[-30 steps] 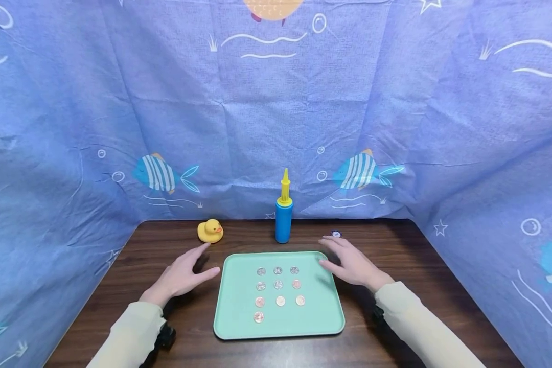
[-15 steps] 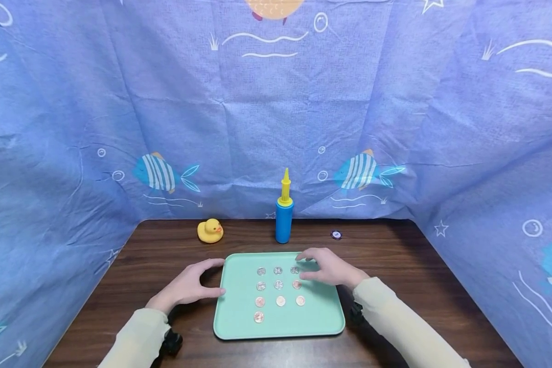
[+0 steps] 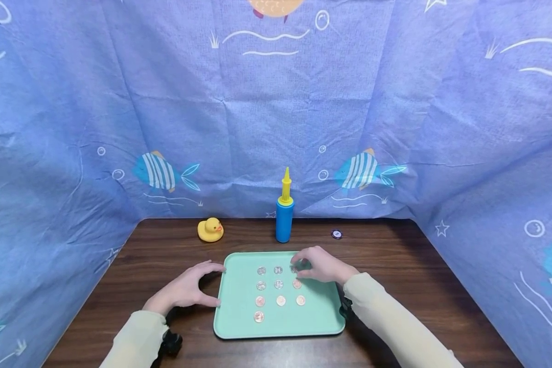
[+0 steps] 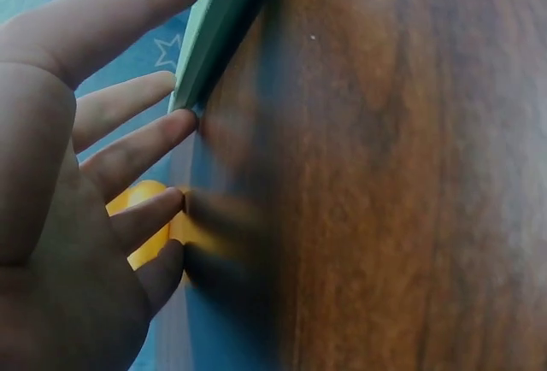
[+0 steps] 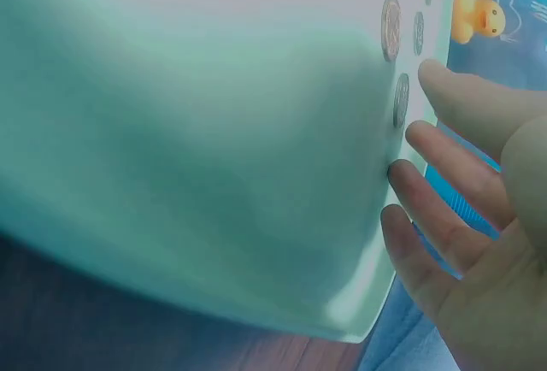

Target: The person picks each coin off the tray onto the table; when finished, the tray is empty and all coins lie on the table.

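A mint-green tray (image 3: 322, 317) bears several coins laid in rows. Silver-coloured coins (image 3: 278, 284) fill the far rows, and copper-toned ones (image 3: 259, 317) lie nearer the front. My left hand (image 3: 184, 289) is at the tray's left rim, fingertips and thumb tip against the edge; its fingers are spread in the left wrist view. Over the tray's far right part, my right hand (image 3: 324, 265) has its thumb and index fingertip apart beside the far-right silver coin (image 5: 402, 100). Its other fingers are loosely bent and hold nothing.
Behind the tray on the dark wooden table (image 3: 418, 296) stand a yellow rubber duck (image 3: 210, 230) and a blue hand pump (image 3: 283, 220) with a yellow nozzle. A small dark poker chip (image 3: 337, 234) lies at the back right. A blue fish-print curtain (image 3: 257, 128) hangs behind.
My right hand has moved left from the tray's right edge to the far-right coin. My left hand has come down and right to the left rim. The coins have stayed put.
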A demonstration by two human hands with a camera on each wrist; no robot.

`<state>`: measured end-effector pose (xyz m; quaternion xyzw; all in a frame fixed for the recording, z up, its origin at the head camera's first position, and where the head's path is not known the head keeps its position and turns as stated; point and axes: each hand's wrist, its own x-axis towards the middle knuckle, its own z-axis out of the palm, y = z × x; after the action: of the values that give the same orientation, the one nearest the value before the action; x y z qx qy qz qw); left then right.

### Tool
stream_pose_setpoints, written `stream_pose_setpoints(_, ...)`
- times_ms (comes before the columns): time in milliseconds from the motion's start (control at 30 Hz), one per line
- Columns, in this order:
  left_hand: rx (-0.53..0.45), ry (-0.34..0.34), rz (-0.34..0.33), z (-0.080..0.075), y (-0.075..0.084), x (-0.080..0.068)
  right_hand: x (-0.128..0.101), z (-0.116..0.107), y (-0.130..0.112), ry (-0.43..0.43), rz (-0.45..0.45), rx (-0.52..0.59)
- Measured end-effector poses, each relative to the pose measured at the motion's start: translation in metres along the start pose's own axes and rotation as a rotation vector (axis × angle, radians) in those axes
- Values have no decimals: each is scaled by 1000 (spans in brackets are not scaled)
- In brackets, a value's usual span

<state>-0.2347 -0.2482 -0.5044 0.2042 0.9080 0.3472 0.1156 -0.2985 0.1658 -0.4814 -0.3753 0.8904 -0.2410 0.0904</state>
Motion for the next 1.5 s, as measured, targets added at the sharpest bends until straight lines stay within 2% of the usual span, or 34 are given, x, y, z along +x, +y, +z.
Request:
stream_pose_setpoints(100,-15,-20,-23,-2,1,1,3,0,-2,1,-15,7)
stream_pose_setpoints(433,-16,-56,-37,-2,3,2,11,4,-4,3,-52,-10)
stream_pose_setpoints(767,-28,-43,-37,-2,3,4,15,5,-6,31,-59,-56)
stream_pose_setpoints(1033,-41,-56,-51,-4,6,3,14,4,-7,41,-61,-39)
stream_pose_setpoints(1200,-44,-54,-56,-5,5,3,17,5,-5,14,-45,-49)
stream_pose_setpoints(1500,-51,-53,-43,-2,1,2,19,5,-7,-84,27,-92)
